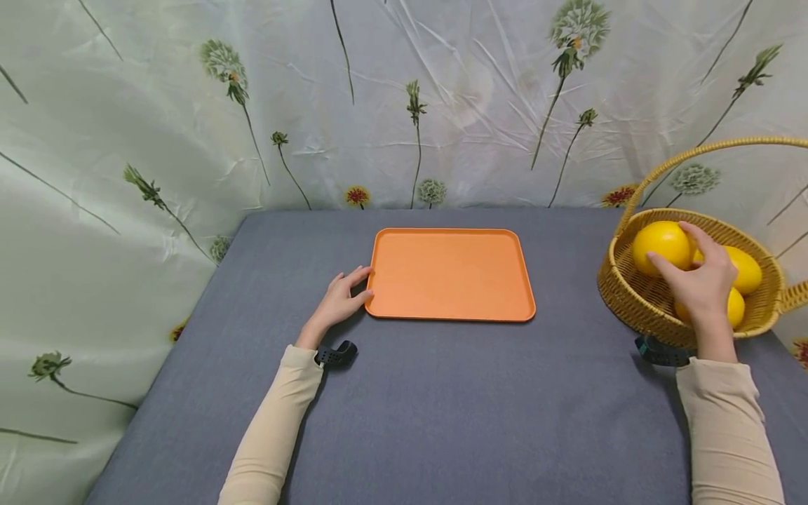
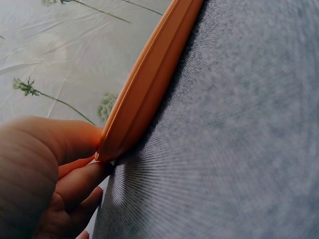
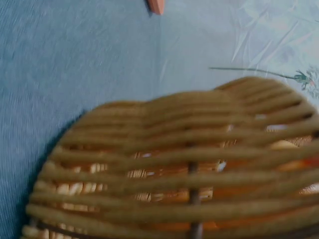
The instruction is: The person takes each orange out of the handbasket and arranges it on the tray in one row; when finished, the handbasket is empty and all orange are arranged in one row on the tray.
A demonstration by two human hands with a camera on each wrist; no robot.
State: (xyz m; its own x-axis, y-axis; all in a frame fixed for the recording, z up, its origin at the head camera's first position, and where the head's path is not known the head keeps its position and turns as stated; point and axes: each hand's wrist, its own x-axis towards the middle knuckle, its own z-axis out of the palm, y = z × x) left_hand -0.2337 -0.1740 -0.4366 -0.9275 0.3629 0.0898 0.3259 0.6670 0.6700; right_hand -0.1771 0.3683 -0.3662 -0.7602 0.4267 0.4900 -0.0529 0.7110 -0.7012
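An orange tray (image 1: 451, 273) lies flat on the grey tabletop. At its left edge my left hand (image 1: 339, 298) pinches the rim; the left wrist view has the thumb (image 2: 75, 139) on one side of the rim and fingers on the other. Over the wicker basket (image 1: 637, 312) at the right, my right hand (image 1: 703, 277) grips a round yellow fruit (image 1: 659, 247) between thumb and fingers. More yellow fruits (image 1: 745, 270) lie in the basket, partly covered by the hand. In the right wrist view the woven basket side (image 3: 169, 164) hides the hand.
The basket's tall arched handle (image 1: 713, 146) rises over it and leaves the frame at the right. Behind and left of the grey table (image 1: 442, 414) hangs a flower-printed cloth (image 1: 353, 133). Dark straps with cameras (image 1: 337, 354) sit at both wrists.
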